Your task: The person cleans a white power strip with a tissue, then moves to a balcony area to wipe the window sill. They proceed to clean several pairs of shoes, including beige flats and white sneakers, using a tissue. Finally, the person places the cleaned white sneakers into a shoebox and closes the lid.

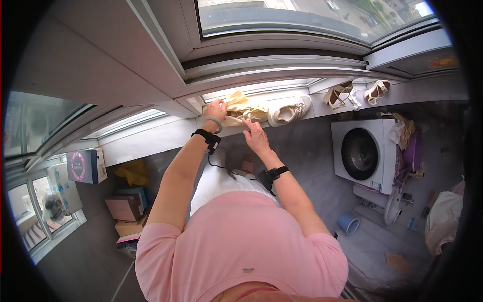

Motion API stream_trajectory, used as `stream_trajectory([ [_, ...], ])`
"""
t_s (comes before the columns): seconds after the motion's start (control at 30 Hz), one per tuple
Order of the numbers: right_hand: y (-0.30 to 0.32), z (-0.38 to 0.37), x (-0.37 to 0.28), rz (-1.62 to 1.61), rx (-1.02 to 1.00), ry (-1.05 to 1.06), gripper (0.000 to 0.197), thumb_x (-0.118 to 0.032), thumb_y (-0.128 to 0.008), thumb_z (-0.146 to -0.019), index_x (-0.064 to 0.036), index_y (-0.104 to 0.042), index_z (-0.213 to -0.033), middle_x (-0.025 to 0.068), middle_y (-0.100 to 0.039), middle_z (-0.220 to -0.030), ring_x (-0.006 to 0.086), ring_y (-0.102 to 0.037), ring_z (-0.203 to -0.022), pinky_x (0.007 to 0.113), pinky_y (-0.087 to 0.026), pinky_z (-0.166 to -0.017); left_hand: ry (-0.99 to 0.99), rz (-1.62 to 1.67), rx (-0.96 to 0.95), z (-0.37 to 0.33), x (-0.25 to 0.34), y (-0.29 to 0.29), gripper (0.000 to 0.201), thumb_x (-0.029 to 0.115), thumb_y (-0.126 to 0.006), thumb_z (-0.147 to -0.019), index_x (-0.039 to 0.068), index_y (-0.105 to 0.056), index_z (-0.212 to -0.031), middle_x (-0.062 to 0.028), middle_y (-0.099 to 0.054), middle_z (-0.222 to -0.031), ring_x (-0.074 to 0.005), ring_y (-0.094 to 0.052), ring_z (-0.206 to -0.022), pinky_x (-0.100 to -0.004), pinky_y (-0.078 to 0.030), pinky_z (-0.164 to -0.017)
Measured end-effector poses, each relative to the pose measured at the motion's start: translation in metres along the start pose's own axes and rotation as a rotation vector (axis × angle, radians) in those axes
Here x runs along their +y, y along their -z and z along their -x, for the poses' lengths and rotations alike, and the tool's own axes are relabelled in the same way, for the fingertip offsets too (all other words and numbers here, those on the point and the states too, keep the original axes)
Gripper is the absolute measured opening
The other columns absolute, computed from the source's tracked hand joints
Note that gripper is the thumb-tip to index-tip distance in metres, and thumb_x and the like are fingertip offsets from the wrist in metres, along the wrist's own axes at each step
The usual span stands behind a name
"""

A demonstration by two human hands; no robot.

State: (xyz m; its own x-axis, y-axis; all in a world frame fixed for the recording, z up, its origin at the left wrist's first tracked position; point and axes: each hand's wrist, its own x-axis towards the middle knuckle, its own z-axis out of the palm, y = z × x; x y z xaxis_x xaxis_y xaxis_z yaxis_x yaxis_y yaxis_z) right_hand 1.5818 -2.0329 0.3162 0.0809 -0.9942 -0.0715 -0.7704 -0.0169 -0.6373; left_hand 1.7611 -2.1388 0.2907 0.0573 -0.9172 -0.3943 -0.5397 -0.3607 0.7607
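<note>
On the window ledge, a laced shoe (232, 120) lies partly hidden under a crumpled pale yellow sheet (240, 102), cloth or paper. My left hand (215, 109) is closed at the left edge of this sheet, its fingers pinching it. From the front, my right hand (257, 137) reaches up with its index finger stretched out to the shoe's laces. Nothing shows in that hand, and its fingers are apart. Just to the right stands a white shoe (290, 111), touched by neither hand.
Farther right on the ledge (146, 137) are a brown-and-white shoe (336, 96), a white crumpled piece (354, 100) and another shoe (377, 91). A washing machine (370, 132) stands at right, a blue bucket (348, 224) below it. Boxes (124, 207) are stacked at left.
</note>
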Motion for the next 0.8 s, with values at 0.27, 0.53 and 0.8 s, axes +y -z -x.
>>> stream_trajectory([
  [0.27,-0.021,-0.008,0.009,-0.298,0.033,-0.013,0.024,-0.020,-0.059,-0.089,-0.0080,-0.067,-0.109,0.0076,-0.062,-0.084,0.0162,-0.064,-0.070,0.030,-0.051,-0.063,0.062,0.298,0.053,0.012,-0.025,0.003,0.036,0.028,-0.055,-0.091,-0.004,-0.057,-0.107,-0.0164,-0.067,-0.086,-0.0229,-0.066,-0.054,-0.0326,-0.053,-0.054],
  [0.53,-0.023,-0.022,-0.014,-1.009,-0.401,-0.395,0.024,-0.017,-0.055,-0.093,-0.0028,-0.060,-0.112,0.0033,-0.062,-0.088,0.0146,-0.065,-0.075,0.024,-0.051,-0.063,0.165,0.489,0.264,0.062,-0.067,0.006,0.043,0.030,-0.053,-0.091,-0.008,-0.053,-0.110,-0.0173,-0.064,-0.084,-0.0238,-0.066,-0.060,-0.0334,-0.051,-0.050],
  [0.8,-0.066,-0.055,-0.016,-1.745,-0.555,-0.804,0.006,-0.006,-0.052,-0.093,-0.0027,-0.049,-0.097,0.0123,-0.056,-0.098,0.0244,-0.063,-0.086,0.029,-0.055,-0.073,0.239,0.690,0.263,0.106,-0.073,0.018,0.040,0.031,-0.053,-0.092,-0.005,-0.053,-0.108,-0.0162,-0.064,-0.083,-0.0190,-0.061,-0.056,-0.0297,-0.045,-0.046],
])
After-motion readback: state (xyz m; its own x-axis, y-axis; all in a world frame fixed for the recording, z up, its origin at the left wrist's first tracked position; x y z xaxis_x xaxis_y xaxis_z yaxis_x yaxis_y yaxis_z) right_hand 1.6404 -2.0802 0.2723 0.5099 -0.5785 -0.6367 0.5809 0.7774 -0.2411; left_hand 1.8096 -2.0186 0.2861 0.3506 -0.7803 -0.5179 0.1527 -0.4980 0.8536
